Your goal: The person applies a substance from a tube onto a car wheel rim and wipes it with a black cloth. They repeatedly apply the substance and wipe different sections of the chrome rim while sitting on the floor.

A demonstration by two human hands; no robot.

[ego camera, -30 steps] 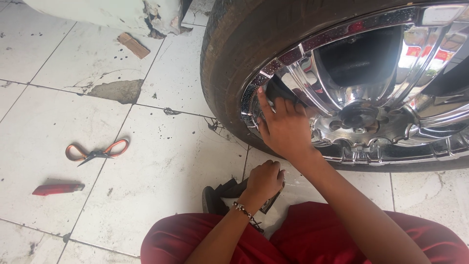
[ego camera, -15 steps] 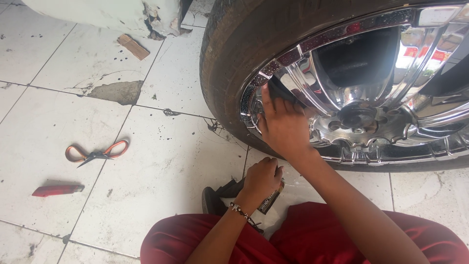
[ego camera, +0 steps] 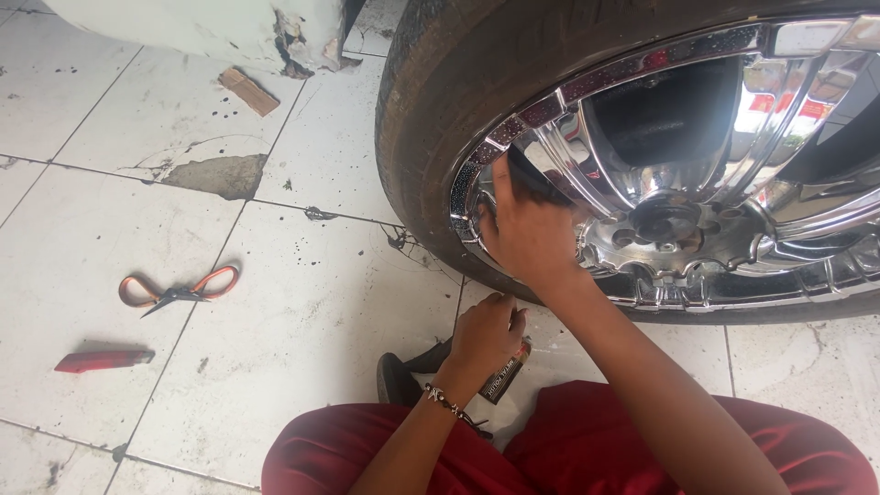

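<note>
Right hand [ego camera: 527, 234] unmoved, flat on chrome rim [ego camera: 697, 183] (glossy), left hand [ego camera: 486, 339] clutching small can [ego camera: 506, 374]

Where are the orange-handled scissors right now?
In the head view, the scissors lie on the white tiled floor at the left, just above the red utility knife, well left of the tyre.

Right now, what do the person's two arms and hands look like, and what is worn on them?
Both arms are bare, without sleeves or gloves. The left hand has a dark beaded bracelet with pale beads around its wrist. The right hand shows no ring, watch or band.
</note>
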